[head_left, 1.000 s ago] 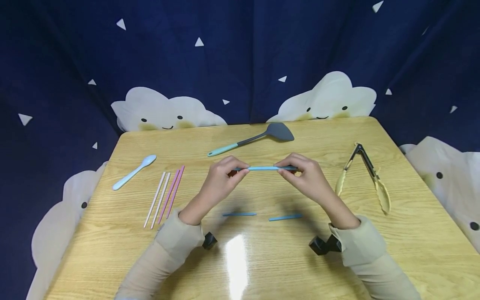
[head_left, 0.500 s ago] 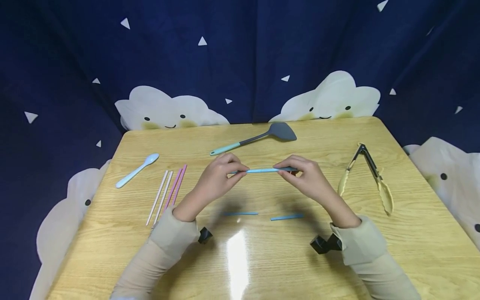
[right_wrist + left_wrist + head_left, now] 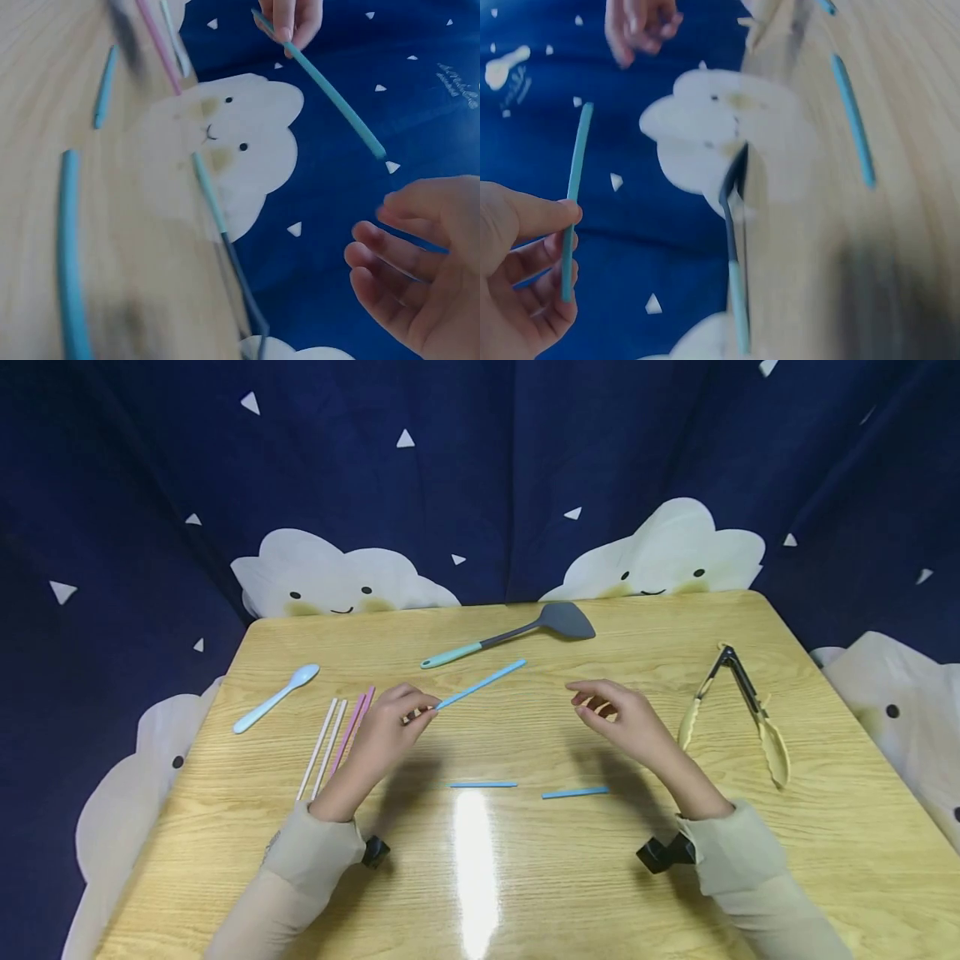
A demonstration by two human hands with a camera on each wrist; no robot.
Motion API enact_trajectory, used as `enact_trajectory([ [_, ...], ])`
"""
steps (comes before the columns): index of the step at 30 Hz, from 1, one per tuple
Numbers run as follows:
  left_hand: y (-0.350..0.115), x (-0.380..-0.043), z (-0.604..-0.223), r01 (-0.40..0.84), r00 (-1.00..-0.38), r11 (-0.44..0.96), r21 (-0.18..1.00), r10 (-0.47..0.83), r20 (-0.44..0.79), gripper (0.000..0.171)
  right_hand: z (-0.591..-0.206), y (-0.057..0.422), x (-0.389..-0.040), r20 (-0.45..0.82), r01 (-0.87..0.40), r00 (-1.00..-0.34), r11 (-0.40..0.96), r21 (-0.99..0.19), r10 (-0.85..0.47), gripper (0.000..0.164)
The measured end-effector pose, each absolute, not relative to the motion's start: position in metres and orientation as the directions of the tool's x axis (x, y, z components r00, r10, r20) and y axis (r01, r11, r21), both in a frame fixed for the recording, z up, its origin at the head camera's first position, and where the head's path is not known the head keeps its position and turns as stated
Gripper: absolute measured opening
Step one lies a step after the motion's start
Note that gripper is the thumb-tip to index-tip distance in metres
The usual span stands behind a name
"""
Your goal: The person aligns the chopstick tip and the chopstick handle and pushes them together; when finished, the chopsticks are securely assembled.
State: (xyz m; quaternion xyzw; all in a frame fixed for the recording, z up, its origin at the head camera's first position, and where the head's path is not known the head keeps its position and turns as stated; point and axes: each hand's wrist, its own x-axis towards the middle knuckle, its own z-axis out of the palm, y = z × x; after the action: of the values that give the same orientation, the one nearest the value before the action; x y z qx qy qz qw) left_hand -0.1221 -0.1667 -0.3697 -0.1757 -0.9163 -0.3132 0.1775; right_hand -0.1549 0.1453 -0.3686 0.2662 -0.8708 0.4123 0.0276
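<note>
My left hand (image 3: 386,722) pinches one end of a thin blue straw (image 3: 483,683) between thumb and fingers, above the table. The straw slants up to the right, its far end free in the air. In the left wrist view, the thumb (image 3: 544,216) presses it against the fingers. My right hand (image 3: 621,722) hovers apart from the straw, fingers loosely bent and nothing between them, as the right wrist view also shows. Two shorter blue straw pieces, a left one (image 3: 483,785) and a right one (image 3: 574,792), lie on the table nearer to me.
A spatula (image 3: 517,633) with a mint handle lies toward the back edge. To the left are a light blue spoon (image 3: 276,697), white straws (image 3: 321,739) and pink straws (image 3: 351,727). Spread tongs (image 3: 735,693) lie at the right. A dark blue curtain (image 3: 480,468) hangs behind the table.
My right hand has let go of the blue straw and its fingers have loosened. My left hand has moved left with the straw, which has swung from level to slanting.
</note>
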Motion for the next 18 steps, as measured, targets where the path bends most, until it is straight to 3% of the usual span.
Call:
enact_trajectory([
  [13,-0.218,-0.117,-0.397,0.197,-0.938,0.816,0.543,-0.005,0.347,0.005,-0.414,0.146,-0.139,0.004,-0.468,-0.778,0.575,-0.671,-0.629,0.018],
  [18,-0.227,-0.114,-0.408,0.100,-0.967,0.839,0.535,-0.046,0.252,0.007,-0.427,0.144,-0.132,-0.032,-0.526,-0.735,0.599,-0.604,-0.678,0.015],
])
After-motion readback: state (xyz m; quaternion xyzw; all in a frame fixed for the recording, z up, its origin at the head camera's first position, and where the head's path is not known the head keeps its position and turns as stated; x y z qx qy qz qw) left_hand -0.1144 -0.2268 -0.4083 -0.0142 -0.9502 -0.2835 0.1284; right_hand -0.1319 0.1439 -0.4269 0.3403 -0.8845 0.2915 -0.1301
